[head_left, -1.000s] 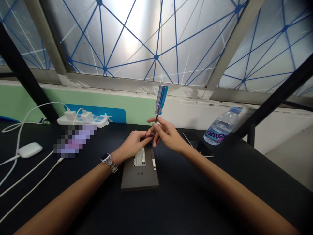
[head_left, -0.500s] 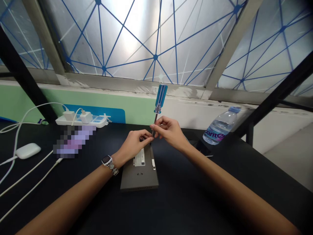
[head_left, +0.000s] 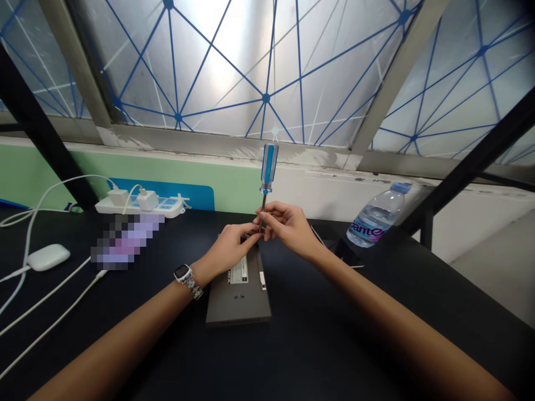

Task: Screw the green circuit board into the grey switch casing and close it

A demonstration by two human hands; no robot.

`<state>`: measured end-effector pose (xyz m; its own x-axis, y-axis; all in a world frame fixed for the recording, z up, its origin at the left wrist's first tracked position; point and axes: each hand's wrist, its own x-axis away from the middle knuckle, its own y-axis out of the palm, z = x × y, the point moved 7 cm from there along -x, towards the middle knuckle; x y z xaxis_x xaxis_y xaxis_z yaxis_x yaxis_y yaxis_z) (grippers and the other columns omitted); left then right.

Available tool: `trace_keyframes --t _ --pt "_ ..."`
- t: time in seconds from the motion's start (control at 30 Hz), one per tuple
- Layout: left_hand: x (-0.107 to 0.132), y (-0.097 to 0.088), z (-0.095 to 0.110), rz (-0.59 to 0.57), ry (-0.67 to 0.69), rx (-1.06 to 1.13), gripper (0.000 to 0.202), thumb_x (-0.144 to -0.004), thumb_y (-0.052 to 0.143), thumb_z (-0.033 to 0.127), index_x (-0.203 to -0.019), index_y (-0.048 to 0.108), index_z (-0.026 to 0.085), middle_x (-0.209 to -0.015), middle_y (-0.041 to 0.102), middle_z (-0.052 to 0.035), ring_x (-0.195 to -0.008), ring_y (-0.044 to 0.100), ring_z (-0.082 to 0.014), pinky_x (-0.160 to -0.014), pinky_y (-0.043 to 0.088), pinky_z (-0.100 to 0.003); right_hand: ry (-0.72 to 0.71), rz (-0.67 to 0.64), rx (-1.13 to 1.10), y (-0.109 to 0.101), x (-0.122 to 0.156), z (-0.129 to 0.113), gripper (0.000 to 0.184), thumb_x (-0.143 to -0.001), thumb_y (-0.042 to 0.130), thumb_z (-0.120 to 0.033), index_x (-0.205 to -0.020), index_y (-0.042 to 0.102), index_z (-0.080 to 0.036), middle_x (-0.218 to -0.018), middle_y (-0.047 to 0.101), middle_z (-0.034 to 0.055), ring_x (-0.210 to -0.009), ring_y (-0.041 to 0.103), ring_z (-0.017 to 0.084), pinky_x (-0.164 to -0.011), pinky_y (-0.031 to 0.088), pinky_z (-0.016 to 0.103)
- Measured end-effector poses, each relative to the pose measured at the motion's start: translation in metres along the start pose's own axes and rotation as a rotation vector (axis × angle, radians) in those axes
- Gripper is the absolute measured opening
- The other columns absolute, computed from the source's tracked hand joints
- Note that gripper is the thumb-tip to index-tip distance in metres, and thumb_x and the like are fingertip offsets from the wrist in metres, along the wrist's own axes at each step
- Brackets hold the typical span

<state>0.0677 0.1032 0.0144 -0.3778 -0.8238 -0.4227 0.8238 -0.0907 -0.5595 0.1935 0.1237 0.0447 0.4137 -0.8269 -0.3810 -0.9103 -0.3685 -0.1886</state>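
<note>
Standing at the far edge of the grey device (head_left: 239, 298), the screwdriver (head_left: 268, 167) is pinched by the right grip (head_left: 289, 228) and, at its tip, the left grip (head_left: 228, 248); that device is judged unopened.

Head view faces forward, downward; close above table (head_left: 334, 345).

We see a black table (head_left: 334, 334) bearing a grey box (head_left: 238, 301). Left of the box lie a puck (head_left: 44, 257) and cables (head_left: 45, 312), behind-left a strip (head_left: 167, 209), and right a bottle (head_left: 376, 218).
</note>
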Motion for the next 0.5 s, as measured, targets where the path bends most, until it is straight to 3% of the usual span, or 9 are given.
trace_keyframes --t 0.3,0.4,0.5 --pt "0.001 0.003 -0.005 0.028 -0.048 0.016 0.022 -0.095 0.056 0.027 -0.087 0.075 0.019 -0.088 0.077 -0.0030 -0.084 0.070 -0.0210 -0.075 0.049 -0.027 0.015 0.013 0.091 0.004 0.002 -0.001 0.028 -0.090 0.067 -0.042 -0.101 0.066 -0.015 -0.085 0.072 0.0051 -0.054 0.064 0.012 -0.058 0.054 0.028" --pt "0.002 0.003 -0.007 0.048 -0.064 0.005 0.020 -0.095 0.058 0.030 -0.089 0.075 0.021 -0.088 0.078 -0.0013 -0.084 0.071 -0.0208 -0.071 0.047 -0.026 0.012 0.098 0.230 -0.002 0.003 0.000 0.026 -0.087 0.072 -0.043 -0.093 0.065 -0.018 -0.070 0.069 0.0016 -0.059 0.068 0.017 -0.060 0.054 0.029" --pt "0.002 0.002 -0.009 0.079 -0.085 -0.016 0.019 -0.093 0.063 0.034 -0.086 0.075 0.021 -0.084 0.077 -0.0005 -0.081 0.071 -0.0207 -0.068 0.045 -0.027 -0.007 0.154 0.234 -0.007 0.003 -0.002 0.030 -0.082 0.077 -0.044 -0.080 0.060 -0.020 -0.067 0.067 0.0005 -0.060 0.069 0.018 -0.059 0.054 0.029"
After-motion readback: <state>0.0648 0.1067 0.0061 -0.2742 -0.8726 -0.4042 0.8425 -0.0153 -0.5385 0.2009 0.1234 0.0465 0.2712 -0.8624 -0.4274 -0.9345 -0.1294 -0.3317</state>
